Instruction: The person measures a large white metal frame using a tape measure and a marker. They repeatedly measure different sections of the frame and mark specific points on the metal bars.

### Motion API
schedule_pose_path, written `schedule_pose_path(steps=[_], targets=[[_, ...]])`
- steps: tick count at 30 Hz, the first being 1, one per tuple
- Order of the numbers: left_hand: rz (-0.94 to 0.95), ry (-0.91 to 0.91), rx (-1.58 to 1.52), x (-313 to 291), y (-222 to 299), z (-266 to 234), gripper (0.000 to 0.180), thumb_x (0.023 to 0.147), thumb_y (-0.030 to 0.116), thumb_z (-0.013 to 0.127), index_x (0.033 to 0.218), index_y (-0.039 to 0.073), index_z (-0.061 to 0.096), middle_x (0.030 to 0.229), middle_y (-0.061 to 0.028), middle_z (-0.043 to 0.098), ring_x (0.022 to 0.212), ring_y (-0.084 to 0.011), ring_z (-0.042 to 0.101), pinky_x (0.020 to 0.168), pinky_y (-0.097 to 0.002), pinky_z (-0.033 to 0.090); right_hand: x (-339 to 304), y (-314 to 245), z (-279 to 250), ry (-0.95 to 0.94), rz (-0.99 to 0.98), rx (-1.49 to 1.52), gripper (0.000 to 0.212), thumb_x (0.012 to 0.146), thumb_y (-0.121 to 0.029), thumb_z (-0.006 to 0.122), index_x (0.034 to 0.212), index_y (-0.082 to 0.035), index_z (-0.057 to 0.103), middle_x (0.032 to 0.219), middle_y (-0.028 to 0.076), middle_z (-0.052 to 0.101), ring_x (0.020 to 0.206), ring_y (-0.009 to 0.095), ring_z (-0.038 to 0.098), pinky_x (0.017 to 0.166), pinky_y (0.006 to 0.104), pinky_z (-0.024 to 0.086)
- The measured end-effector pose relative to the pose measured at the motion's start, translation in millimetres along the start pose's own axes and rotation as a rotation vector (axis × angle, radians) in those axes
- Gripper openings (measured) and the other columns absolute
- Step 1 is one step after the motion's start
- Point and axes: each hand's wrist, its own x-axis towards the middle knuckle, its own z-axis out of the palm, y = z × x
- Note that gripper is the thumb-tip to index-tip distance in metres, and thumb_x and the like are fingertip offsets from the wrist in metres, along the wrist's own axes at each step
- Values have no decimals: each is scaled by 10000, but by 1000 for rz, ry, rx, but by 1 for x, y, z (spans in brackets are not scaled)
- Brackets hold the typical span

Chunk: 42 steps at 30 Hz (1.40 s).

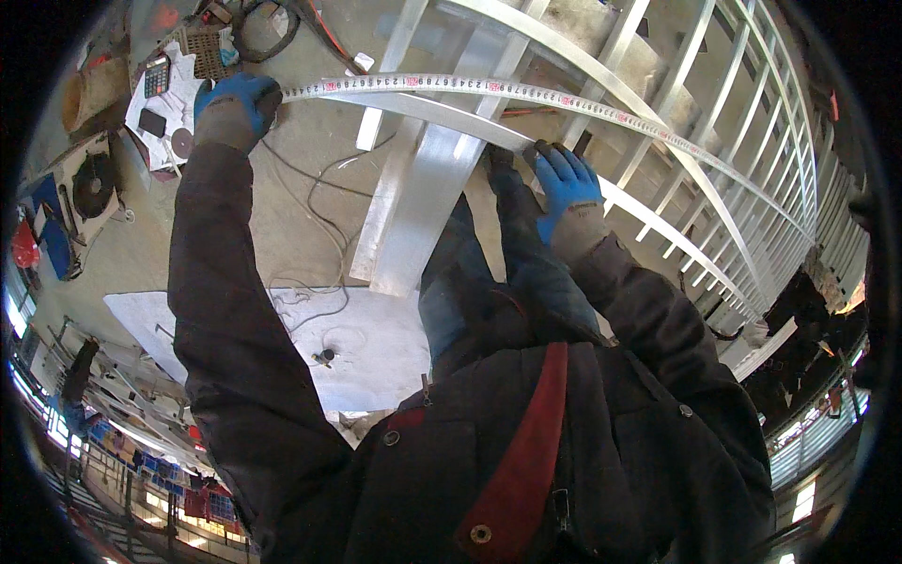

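My left hand [233, 111], in a blue and grey glove, is closed at the left end of a tape measure [451, 85]. Its pale blade stretches right across the metal frame [648, 122] and curves away toward the far right. Whether the case or the blade's tip is in that hand is hidden by the fingers. My right hand [568, 193], gloved alike, is on the frame's near curved rail [460, 119], fingers over the top and thumb on the near side. Below the rail, wide silvery beams [427, 207] slant down toward my legs.
Papers with a calculator [157, 77] and a phone [152, 122] lie left of my left hand, near a wicker basket [202, 52]. Cables [324, 221] trail over the floor. A pale sheet [371, 352] lies by my legs. Many slats run off to the right.
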Motion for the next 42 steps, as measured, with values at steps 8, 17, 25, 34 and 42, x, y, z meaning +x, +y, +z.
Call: schedule_pose_path(steps=[8, 17, 25, 34, 42], targets=[[-23, -47, 60, -1, 1, -2, 255, 972, 444, 602, 1120, 286, 737, 1135, -58, 717, 1155, -298, 650, 1107, -580, 363, -13, 13, -24, -68, 85, 0, 583, 869, -332, 703, 1369, -54, 593, 1439, 203, 567, 1330, 416, 525, 1145, 533, 384], [-34, -56, 94, -3, 5, -4, 293, 967, 448, 596, 1136, 256, 740, 1128, -82, 707, 1137, -319, 650, 1082, -568, 389, 20, -18, -18, -14, -65, -39, 562, 889, -251, 723, 1398, -57, 584, 1473, 218, 549, 1345, 437, 521, 1139, 517, 404], [3, 120, 91, -7, 5, 4, 159, 923, 346, 690, 1025, 249, 763, 993, -56, 720, 994, -306, 689, 907, -497, 495, 53, -31, 9, -44, -119, -68, 611, 888, -248, 704, 1441, -48, 537, 1509, 211, 513, 1357, 436, 502, 1136, 521, 410], [-54, 60, -21, -7, 8, 9, 157, 881, 294, 653, 909, 172, 749, 904, -104, 714, 924, -331, 696, 820, -500, 528, 56, -27, 22, -78, -119, -27, 550, 877, -225, 720, 1357, 3, 577, 1373, 243, 597, 1297, 447, 549, 1079, 487, 478], [-83, 78, 29, -7, 7, 10, 187, 949, 345, 619, 992, 231, 762, 1010, -87, 709, 1031, -305, 683, 1105, -571, 401, 59, -33, 20, -27, -66, 92, 510, 839, -191, 704, 1294, -4, 566, 1191, 262, 600, 1055, 443, 590, 934, 541, 469]])
